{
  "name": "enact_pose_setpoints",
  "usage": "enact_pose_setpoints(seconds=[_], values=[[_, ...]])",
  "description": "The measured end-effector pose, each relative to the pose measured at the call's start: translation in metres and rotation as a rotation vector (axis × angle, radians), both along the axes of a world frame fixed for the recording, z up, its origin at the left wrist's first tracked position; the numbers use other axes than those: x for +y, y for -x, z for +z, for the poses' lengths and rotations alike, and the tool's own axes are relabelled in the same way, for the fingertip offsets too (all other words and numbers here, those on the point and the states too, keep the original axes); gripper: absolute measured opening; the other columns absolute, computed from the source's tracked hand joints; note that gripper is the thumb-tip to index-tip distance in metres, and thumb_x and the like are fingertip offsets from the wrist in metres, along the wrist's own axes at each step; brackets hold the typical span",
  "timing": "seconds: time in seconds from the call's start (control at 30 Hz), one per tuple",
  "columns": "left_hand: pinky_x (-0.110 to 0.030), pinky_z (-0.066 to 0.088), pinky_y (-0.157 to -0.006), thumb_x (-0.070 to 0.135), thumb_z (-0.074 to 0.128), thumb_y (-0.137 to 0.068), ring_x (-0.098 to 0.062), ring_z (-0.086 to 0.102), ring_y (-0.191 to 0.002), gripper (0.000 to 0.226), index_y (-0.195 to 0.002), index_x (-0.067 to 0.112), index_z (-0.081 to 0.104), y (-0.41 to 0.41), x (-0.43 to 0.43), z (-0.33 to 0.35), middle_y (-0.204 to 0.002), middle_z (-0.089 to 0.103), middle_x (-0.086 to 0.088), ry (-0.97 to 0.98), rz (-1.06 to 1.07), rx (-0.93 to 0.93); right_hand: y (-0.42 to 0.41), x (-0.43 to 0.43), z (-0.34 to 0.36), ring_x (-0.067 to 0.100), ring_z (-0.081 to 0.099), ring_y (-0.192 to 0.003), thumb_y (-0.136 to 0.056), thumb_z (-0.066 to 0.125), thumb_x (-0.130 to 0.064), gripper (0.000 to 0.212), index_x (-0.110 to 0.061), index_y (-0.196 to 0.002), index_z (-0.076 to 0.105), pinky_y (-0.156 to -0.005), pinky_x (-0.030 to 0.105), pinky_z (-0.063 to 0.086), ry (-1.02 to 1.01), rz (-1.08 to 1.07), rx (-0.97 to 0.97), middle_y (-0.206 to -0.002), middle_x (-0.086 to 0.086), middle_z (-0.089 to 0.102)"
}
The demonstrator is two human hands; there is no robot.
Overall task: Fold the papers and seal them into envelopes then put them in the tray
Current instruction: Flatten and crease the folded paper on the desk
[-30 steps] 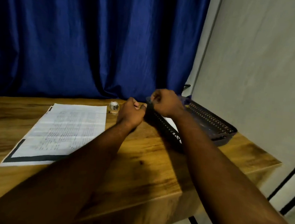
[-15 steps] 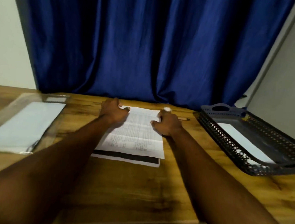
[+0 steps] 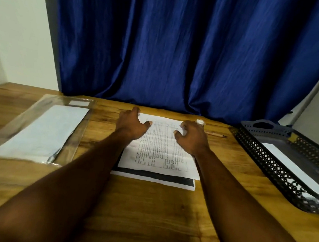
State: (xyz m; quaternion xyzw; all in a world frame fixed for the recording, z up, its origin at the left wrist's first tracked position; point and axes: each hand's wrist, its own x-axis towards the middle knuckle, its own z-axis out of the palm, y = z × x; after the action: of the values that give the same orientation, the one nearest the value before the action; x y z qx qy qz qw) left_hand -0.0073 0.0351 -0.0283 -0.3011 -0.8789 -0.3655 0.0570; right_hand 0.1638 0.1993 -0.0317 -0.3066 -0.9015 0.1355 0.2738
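Note:
A stack of printed papers (image 3: 159, 151) lies flat on the wooden table (image 3: 147, 206), straight in front of me. My left hand (image 3: 130, 124) rests on the top sheet's far left corner with its fingers spread. My right hand (image 3: 191, 136) rests on the far right part of the same sheet, fingers curled and apart. Neither hand has lifted the sheet. At the left lies a clear plastic sleeve (image 3: 38, 129) holding white envelopes. A dark perforated tray (image 3: 274, 165) stands at the right with a white envelope (image 3: 293, 169) inside it.
A pen (image 3: 216, 134) lies on the table just beyond my right hand, and a small white round object (image 3: 200, 122) sits behind its knuckles. A blue curtain (image 3: 180, 45) hangs along the table's far edge. A grey wall panel stands at the right.
My view swung left from the tray to the papers. Both hands left the tray's rim and came down on the far end of the top sheet, where their fingers have since spread.

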Motion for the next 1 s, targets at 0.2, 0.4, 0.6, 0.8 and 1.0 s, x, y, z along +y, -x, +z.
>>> enact_pose_setpoints(seconds=[0.2,0.4,0.6,0.8,1.0], values=[[-0.052,0.042,-0.115,0.061,0.086,-0.075,-0.036,0.038,-0.146,0.108,-0.160,0.025,0.032,0.010,0.005,-0.005,-0.152,0.055,-0.010,0.016,-0.023,-0.054,0.001,0.001,-0.001,0.026,0.060,-0.118,-0.091,0.073,-0.047,0.043,-0.022,-0.126,0.066,-0.099,0.048,0.053,-0.021,0.024,0.006,-0.126,0.003,0.067],[-0.052,0.033,-0.122,0.059,0.088,-0.074,-0.033,0.034,-0.151,0.122,-0.167,0.035,0.014,0.022,0.010,-0.007,-0.158,0.052,-0.005,0.013,-0.092,-0.146,0.001,0.002,-0.002,0.026,0.060,-0.119,-0.092,0.073,-0.046,0.042,-0.021,-0.125,0.067,-0.102,0.048,0.051,-0.031,0.029,0.004,-0.127,0.003,0.068],[-0.052,0.034,-0.123,0.058,0.087,-0.072,-0.032,0.035,-0.151,0.116,-0.165,0.037,0.020,0.032,0.009,-0.008,-0.159,0.051,0.001,0.026,-0.161,-0.182,0.000,0.001,-0.003,0.026,0.060,-0.120,-0.093,0.073,-0.046,0.042,-0.020,-0.125,0.069,-0.102,0.048,0.051,-0.045,0.034,0.011,-0.128,0.004,0.068],[-0.058,0.025,-0.123,0.059,0.079,-0.085,-0.034,0.025,-0.153,0.107,-0.167,0.034,0.015,0.015,0.003,-0.001,-0.158,0.051,0.001,0.091,-0.144,-0.026,0.001,0.002,-0.004,0.025,0.058,-0.120,-0.095,0.070,-0.047,0.042,-0.020,-0.126,0.068,-0.099,0.047,0.053,-0.056,0.027,-0.008,-0.127,0.004,0.068],[-0.042,0.049,-0.108,0.022,0.094,-0.076,-0.019,0.061,-0.121,0.101,-0.158,0.033,0.036,0.021,0.002,-0.007,-0.111,0.064,0.005,-0.277,-0.234,-0.156,0.001,0.001,-0.002,0.025,0.057,-0.117,-0.095,0.069,-0.047,0.044,-0.019,-0.129,0.063,-0.095,0.045,0.053,-0.066,0.024,-0.022,-0.125,0.004,0.066]])
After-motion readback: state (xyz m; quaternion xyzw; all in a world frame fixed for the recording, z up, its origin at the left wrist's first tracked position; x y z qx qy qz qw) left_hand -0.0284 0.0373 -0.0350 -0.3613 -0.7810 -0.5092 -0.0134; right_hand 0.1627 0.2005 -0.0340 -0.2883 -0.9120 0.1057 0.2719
